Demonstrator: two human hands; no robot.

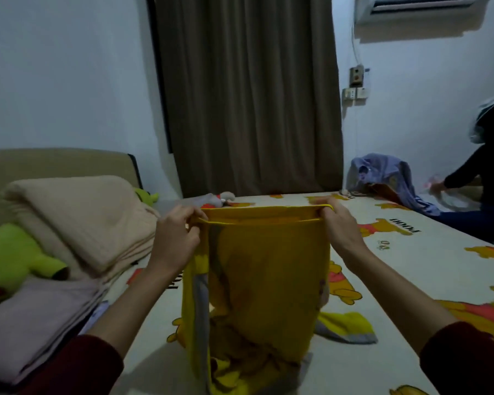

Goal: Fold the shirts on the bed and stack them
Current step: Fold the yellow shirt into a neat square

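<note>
Left hand point(175, 238): curled, pinching the top left corner of the bright yellow cotton shirt with grey trim point(263, 275).
Right hand point(340, 223): curled, gripping the top right corner of the same hem edge.
Yellow shirt: held up taut between both hands above the cream bed sheet printed with yellow cartoon bears point(411, 266); lower part bunched and resting on the bed, with one grey-edged sleeve point(348, 329) splayed out to the right.
Fold state: judged unfinished; hanging like a narrow panel, not yet laid flat.
Risk, slipping: only the corners pinched, so likely to drop or twist if either grip loosens.
Risk, creasing: crumpled lower part likely to be trapped in the fold if laid down without smoothing.
Risk, stray sleeve: right sleeve lying outside the panel, likely to stick out of the finished fold.
Risk, stack: folded pale lilac fabric pile point(40, 323) at the near left, close to the bed edge and beside the lime-green plush toy point(15, 260); likely to be nudged crooked while placing.
Containers: none in view; no basket, box or drawer visible.
Loose piles: folded beige blanket point(83, 218) against the headboard; rumpled lavender garment point(388, 178) at the far right of the bed.
Surroundings: brown pleated curtain point(248, 95) behind the bed; second person in dark clothing point(485, 172) at the right edge, blurred.
</note>
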